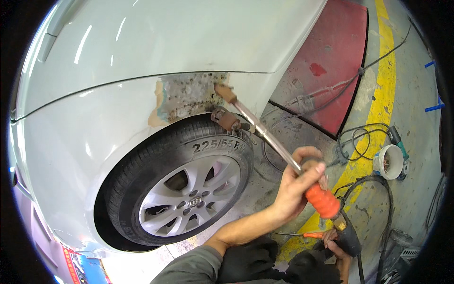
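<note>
My left hand [302, 182] is closed round the metal shaft of a slide-hammer dent puller [274, 139], just above its orange-red grip. Lower right, my right hand [335, 244] wraps the tool's black rear handle [349, 240], partly hidden by it. The puller's copper-coloured tip [225, 93] is at the right side of a bare, spotted metal patch [187, 94] on the white car fender [118, 109]; contact is unclear. A reddish clamp [225, 118] sits at the wheel-arch edge below. An orange-handled screwdriver [312, 235] shows beside my right hand; whether it is held is unclear.
Below the patch is the wheel [194, 201]. Black cables [390, 194] run across the floor at right, near a white bucket [388, 162] and a green-and-black power tool [398, 144]. A red panel [326, 66] lies beyond the car; a yellow line [384, 71] crosses the floor.
</note>
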Demonstrator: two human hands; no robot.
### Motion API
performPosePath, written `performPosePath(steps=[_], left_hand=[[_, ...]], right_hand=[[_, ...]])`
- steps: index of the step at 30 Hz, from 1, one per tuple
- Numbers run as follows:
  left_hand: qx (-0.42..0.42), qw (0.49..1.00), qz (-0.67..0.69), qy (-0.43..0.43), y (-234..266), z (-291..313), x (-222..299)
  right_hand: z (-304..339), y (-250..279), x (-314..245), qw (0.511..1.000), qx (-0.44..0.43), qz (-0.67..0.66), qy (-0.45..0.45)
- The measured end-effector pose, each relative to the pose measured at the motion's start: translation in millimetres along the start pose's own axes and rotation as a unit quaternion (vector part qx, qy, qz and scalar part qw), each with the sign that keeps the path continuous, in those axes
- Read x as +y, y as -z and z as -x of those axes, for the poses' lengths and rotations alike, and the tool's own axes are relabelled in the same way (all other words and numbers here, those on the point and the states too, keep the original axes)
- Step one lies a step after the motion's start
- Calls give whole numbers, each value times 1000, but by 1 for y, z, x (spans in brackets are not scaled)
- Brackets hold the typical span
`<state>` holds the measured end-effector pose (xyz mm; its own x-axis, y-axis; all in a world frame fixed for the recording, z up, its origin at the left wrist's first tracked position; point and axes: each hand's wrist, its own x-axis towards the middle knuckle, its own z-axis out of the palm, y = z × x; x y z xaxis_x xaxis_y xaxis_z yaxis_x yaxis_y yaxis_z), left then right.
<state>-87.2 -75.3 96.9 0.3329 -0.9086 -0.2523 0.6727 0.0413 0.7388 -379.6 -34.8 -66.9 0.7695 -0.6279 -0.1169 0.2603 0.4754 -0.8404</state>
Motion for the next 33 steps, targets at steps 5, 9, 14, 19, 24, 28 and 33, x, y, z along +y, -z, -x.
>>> performPosePath(steps=[5, 9, 14, 19, 24, 28, 33], left_hand=[[-7, 997, 37, 66, -3, 9, -15], [-33, 998, 30, 55, 1, 2, 0], [-60, 997, -6, 48, 2, -11, 15], [-61, 997, -14, 50, 2, -15, 17], [-75, 996, -16, 48, 1, -19, 21], [-70, 996, -18, 48, 3, -20, 26], [-55, 997, 4, 48, 4, -22, 23]], right_hand=[[11, -8, -8, 999, 40, 9, 15], [3, -15, -10, 999, 25, 5, 18], [-3, -11, 7, 1000, 13, -6, 25], [-7, -17, -1, 999, 24, 0, 32], [-12, -25, -4, 998, 49, 8, 40], [-8, -13, 16, 998, 49, 32, 30], [-5, -13, 11, 994, 38, 96, 17]])
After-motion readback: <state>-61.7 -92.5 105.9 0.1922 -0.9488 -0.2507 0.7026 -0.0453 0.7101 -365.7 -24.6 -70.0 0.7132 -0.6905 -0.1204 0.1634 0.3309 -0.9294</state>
